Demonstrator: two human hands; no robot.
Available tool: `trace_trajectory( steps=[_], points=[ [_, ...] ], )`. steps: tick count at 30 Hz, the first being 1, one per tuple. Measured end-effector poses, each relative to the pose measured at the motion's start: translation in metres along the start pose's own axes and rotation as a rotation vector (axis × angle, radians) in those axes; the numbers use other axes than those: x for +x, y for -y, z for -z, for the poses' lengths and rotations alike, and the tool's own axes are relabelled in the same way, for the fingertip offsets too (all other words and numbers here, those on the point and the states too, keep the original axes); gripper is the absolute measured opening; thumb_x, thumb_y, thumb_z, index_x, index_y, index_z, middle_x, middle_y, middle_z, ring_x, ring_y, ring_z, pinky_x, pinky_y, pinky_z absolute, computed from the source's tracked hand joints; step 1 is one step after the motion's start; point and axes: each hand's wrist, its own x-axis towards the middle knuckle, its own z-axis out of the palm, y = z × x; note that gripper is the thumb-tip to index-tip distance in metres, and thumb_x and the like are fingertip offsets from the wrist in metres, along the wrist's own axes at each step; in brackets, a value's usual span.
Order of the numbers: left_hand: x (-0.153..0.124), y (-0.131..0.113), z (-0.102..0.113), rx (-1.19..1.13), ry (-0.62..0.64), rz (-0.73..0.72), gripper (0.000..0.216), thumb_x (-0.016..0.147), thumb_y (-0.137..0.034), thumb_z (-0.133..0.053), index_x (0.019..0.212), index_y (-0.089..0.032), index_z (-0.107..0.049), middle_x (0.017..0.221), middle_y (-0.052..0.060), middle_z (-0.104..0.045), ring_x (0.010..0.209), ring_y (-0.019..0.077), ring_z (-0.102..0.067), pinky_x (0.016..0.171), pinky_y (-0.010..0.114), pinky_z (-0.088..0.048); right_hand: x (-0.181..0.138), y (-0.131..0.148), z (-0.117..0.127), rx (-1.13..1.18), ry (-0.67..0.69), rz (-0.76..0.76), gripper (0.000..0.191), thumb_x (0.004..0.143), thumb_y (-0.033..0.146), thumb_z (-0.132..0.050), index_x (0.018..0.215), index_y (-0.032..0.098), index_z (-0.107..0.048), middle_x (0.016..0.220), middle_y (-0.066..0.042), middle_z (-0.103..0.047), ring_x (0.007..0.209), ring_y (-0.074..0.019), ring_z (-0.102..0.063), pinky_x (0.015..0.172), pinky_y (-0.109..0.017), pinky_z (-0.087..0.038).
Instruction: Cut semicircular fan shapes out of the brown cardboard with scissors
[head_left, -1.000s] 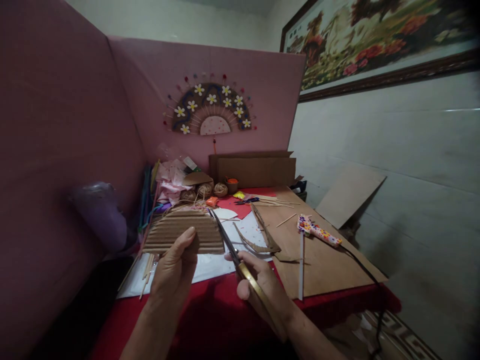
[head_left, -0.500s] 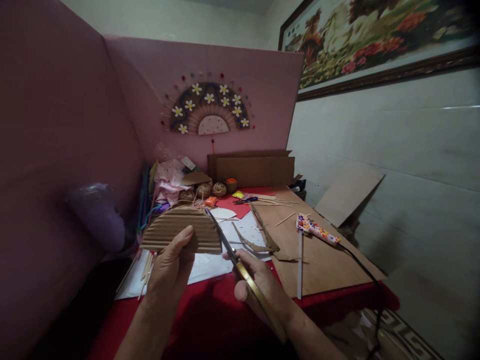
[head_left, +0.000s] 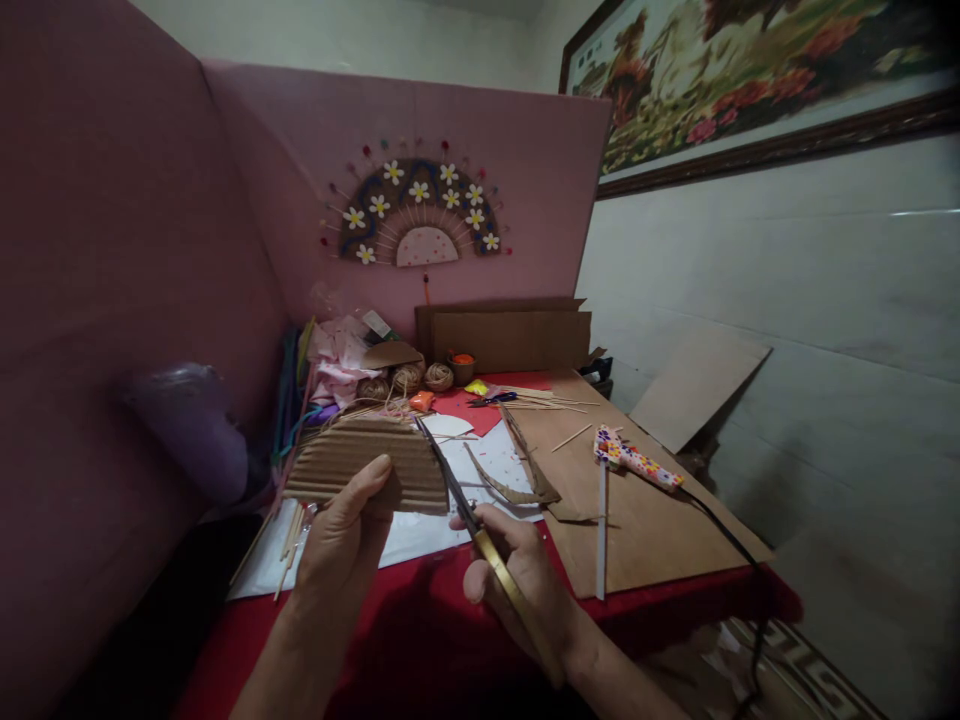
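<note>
My left hand (head_left: 341, 540) pinches the lower edge of a ribbed, fan-shaped piece of corrugated cardboard (head_left: 367, 462), thumb on its front, holding it upright above the table. My right hand (head_left: 517, 580) grips gold-handled scissors (head_left: 480, 535). Their dark blades run up along the cardboard's right edge, the tip near its upper right corner. Curved cardboard offcuts (head_left: 517, 480) lie on white paper (head_left: 420, 530) just behind the hands.
A red cloth covers the table (head_left: 420, 640). A brown board (head_left: 645, 510) carries a flower-patterned glue gun (head_left: 637, 462) with a black cord. Twine balls (head_left: 409, 378), small scissors (head_left: 491, 399), sticks and scraps crowd the back. A pink screen (head_left: 300, 200) bears a decorated fan.
The view shifted slightly. The cardboard piece and scissors stay in nearly the same hold, the blades still against the right edge.
</note>
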Motion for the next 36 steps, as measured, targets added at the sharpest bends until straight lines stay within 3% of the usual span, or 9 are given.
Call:
trace_trajectory(
  steps=[9, 16, 24, 30, 36],
  points=[
    [0.002, -0.004, 0.004, -0.012, -0.015, 0.077, 0.034, 0.065, 0.001, -0.065, 0.093, -0.018, -0.069, 0.083, 0.001, -0.073, 0.073, 0.0147, -0.069, 0.070, 0.023, -0.057, 0.002, -0.011, -0.003, 0.024, -0.047, -0.022, 0.047, 0.070, 0.058, -0.067, 0.089, 0.015, -0.060, 0.048, 0.005, -0.048, 0.040, -0.0076, -0.035, 0.040, -0.020, -0.027],
    [0.005, -0.007, 0.015, -0.030, 0.043, 0.093, 0.034, 0.071, 0.000, -0.062, 0.098, -0.019, -0.068, 0.090, 0.003, -0.073, 0.081, 0.0165, -0.069, 0.075, 0.028, -0.058, 0.002, -0.006, 0.007, 0.136, 0.107, -0.035, 0.076, 0.064, 0.081, -0.054, 0.105, 0.017, -0.056, 0.057, 0.006, -0.044, 0.046, -0.0077, -0.035, 0.044, -0.020, -0.031],
    [0.006, -0.006, 0.020, -0.024, 0.009, 0.131, 0.031, 0.068, 0.004, -0.062, 0.090, -0.017, -0.068, 0.080, 0.003, -0.073, 0.072, 0.0146, -0.069, 0.066, 0.024, -0.059, -0.003, 0.017, 0.007, 0.020, 0.130, 0.039, 0.068, 0.063, 0.081, -0.054, 0.084, 0.016, -0.053, 0.058, 0.007, -0.031, 0.053, -0.0082, -0.024, 0.047, -0.023, -0.020],
    [0.007, -0.006, 0.020, -0.006, -0.008, 0.139, 0.035, 0.067, 0.007, -0.060, 0.093, -0.015, -0.068, 0.086, 0.003, -0.073, 0.075, 0.0133, -0.069, 0.070, 0.022, -0.058, -0.002, 0.016, 0.007, -0.061, 0.065, 0.044, 0.051, 0.067, 0.064, -0.070, 0.074, 0.017, -0.050, 0.060, 0.006, -0.030, 0.057, -0.0087, -0.027, 0.050, -0.022, -0.022],
    [0.003, -0.007, 0.020, 0.001, -0.039, 0.160, 0.035, 0.067, 0.008, -0.059, 0.093, -0.015, -0.068, 0.084, 0.003, -0.074, 0.072, 0.0124, -0.069, 0.070, 0.021, -0.058, -0.001, 0.018, 0.006, -0.084, 0.052, 0.054, 0.046, 0.070, 0.059, -0.068, 0.071, 0.017, -0.049, 0.057, 0.007, -0.031, 0.055, -0.0084, -0.028, 0.050, -0.022, -0.023]
  ],
)
